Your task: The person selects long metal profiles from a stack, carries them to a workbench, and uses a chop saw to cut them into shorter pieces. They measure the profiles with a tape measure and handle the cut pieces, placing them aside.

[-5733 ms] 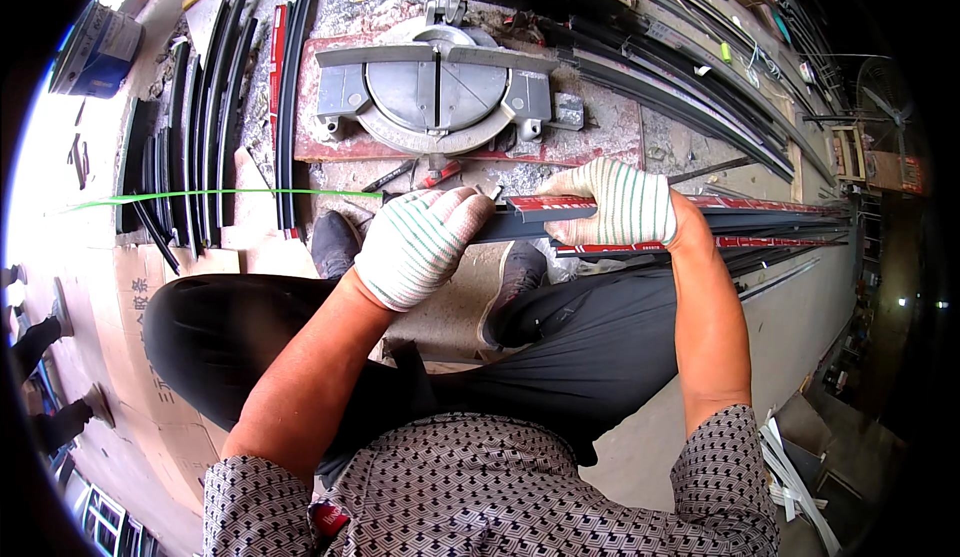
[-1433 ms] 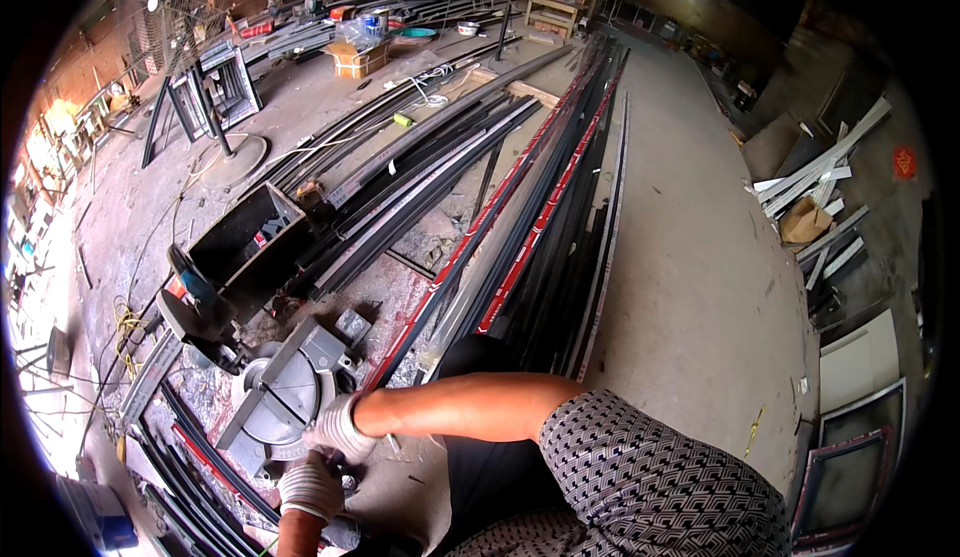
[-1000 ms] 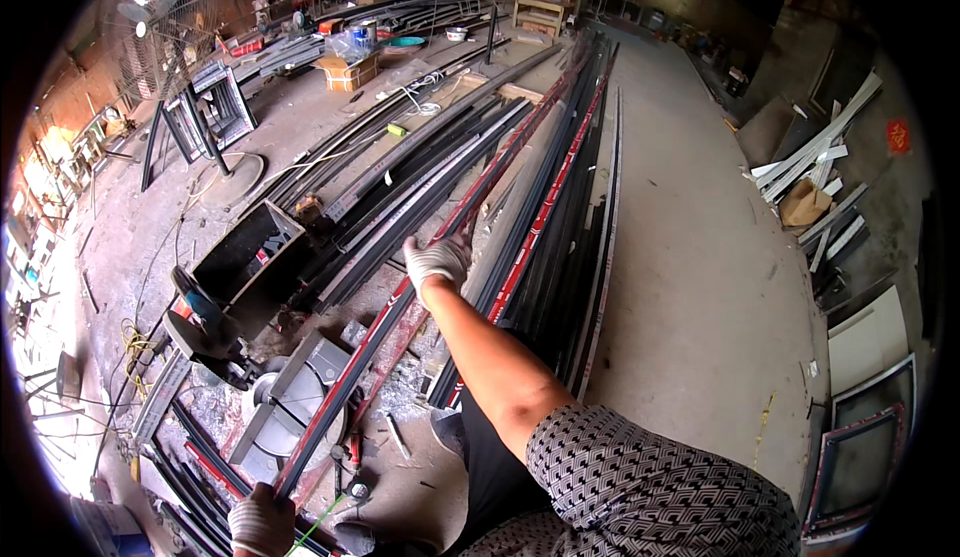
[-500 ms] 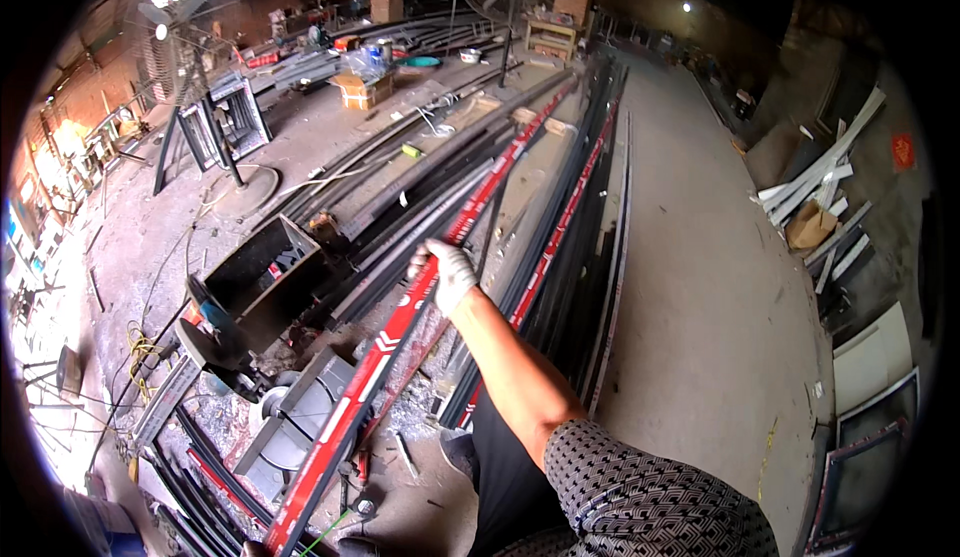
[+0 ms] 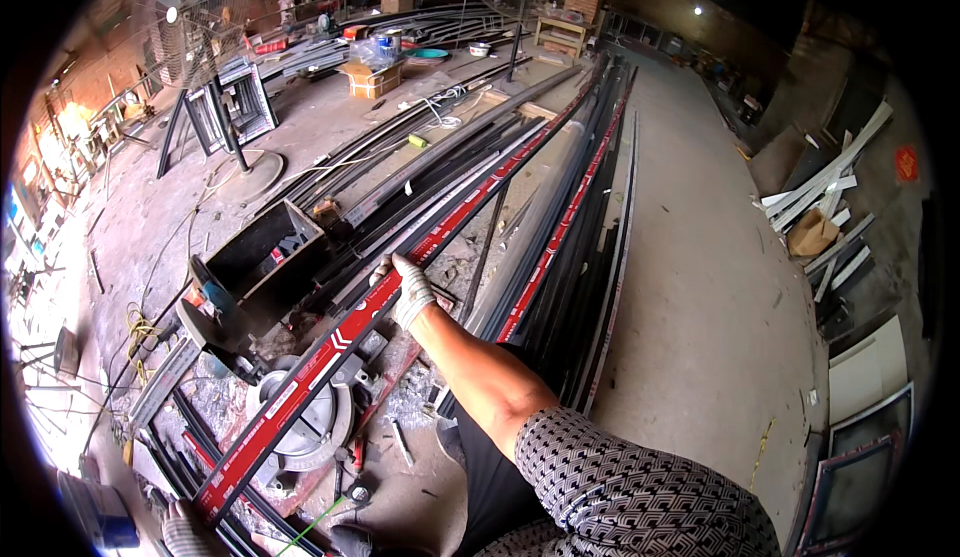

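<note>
Long bar with red film (image 5: 305,379): one, slanting over the saw (image 5: 325,422), far end well beyond it. Right hand (image 5: 407,293): clasped round the bar, beyond the saw. Left hand (image 5: 184,533): at the bar's near end, grip cannot be told. Likely hazards: bar knocking the saw's head (image 5: 200,325), from its long overhang; scraped film, from rubbing dark bars (image 5: 440,161) beyond the saw

White glare bleaches the left rim, ahead of the left hand (image 5: 186,531). Far ahead of the right hand (image 5: 411,297), deep shadow surrounds a small lamp (image 5: 698,11). Fisheye distortion bends straight edges; black fills 4 corners.
</note>
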`<control>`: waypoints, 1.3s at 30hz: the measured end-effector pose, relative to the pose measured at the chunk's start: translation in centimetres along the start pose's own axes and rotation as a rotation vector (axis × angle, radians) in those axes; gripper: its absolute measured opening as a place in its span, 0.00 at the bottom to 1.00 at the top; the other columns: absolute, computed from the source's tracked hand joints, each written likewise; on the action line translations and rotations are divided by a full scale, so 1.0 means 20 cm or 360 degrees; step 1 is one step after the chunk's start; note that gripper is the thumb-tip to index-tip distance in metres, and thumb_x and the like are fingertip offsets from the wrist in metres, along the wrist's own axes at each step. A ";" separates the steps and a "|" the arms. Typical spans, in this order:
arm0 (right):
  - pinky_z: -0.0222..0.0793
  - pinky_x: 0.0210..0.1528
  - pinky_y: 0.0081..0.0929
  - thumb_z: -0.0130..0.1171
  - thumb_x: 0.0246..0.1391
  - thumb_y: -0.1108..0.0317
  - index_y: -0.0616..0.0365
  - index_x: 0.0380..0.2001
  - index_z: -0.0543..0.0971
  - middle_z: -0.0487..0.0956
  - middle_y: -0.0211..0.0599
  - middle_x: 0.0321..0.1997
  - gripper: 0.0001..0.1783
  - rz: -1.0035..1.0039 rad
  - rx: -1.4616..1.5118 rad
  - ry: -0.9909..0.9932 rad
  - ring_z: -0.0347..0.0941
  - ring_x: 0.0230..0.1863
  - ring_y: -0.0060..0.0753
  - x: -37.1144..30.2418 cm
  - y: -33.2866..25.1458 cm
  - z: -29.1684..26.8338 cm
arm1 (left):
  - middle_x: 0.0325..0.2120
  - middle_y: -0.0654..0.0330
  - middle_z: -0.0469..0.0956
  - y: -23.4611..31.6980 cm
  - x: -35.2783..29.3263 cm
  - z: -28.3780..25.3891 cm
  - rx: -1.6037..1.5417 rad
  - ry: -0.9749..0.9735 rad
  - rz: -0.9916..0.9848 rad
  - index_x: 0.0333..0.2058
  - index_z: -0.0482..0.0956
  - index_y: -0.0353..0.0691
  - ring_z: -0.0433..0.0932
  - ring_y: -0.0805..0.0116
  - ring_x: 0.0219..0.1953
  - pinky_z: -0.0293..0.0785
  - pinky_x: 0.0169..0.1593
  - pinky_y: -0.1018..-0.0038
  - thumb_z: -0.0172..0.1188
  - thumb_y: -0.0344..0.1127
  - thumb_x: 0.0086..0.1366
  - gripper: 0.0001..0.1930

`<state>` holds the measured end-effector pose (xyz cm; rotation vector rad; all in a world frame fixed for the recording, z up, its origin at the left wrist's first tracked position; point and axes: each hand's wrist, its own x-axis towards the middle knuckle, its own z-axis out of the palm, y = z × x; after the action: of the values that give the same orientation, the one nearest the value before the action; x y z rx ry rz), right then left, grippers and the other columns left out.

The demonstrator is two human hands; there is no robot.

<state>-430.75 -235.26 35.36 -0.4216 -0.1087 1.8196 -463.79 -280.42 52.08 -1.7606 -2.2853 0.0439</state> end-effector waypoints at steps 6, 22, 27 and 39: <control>0.75 0.36 0.31 0.57 0.67 0.61 0.56 0.31 0.75 0.75 0.31 0.26 0.12 0.0121 0.0009 -0.0137 0.72 0.28 0.31 -0.05 0.03 0.03 | 0.30 0.51 0.82 0.00 -0.09 0.20 -0.0060 0.0088 -0.0075 0.35 0.79 0.44 0.80 0.45 0.33 0.75 0.39 0.51 0.63 0.35 0.59 0.06; 0.81 0.55 0.41 0.56 0.67 0.61 0.60 0.36 0.78 0.83 0.40 0.37 0.12 0.0297 -0.0270 0.0388 0.81 0.41 0.40 0.01 0.16 -0.42 | 0.28 0.46 0.80 -0.08 -0.13 0.42 -0.0352 -0.0790 -0.0268 0.34 0.73 0.37 0.81 0.42 0.34 0.76 0.39 0.53 0.62 0.36 0.60 0.10; 0.78 0.57 0.48 0.63 0.63 0.55 0.60 0.49 0.75 0.82 0.44 0.46 0.21 0.0339 -0.0878 0.0589 0.80 0.46 0.44 -0.04 0.20 -0.71 | 0.30 0.46 0.80 -0.09 -0.16 0.71 -0.0358 -0.0902 -0.0150 0.36 0.74 0.36 0.82 0.42 0.36 0.76 0.41 0.53 0.62 0.38 0.61 0.12; 0.49 0.76 0.47 0.68 0.48 0.37 0.58 0.71 0.61 0.63 0.54 0.72 0.55 0.0173 -0.4353 -0.1919 0.58 0.72 0.57 -0.04 0.32 -0.28 | 0.38 0.48 0.80 -0.11 -0.19 1.42 -0.0403 -0.1127 -0.0320 0.41 0.74 0.37 0.81 0.48 0.44 0.70 0.53 0.44 0.62 0.37 0.61 0.13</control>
<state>-434.54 -238.70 28.48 -0.8533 -3.3499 0.3905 -471.27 -280.93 24.39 -1.8231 -3.0731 0.4191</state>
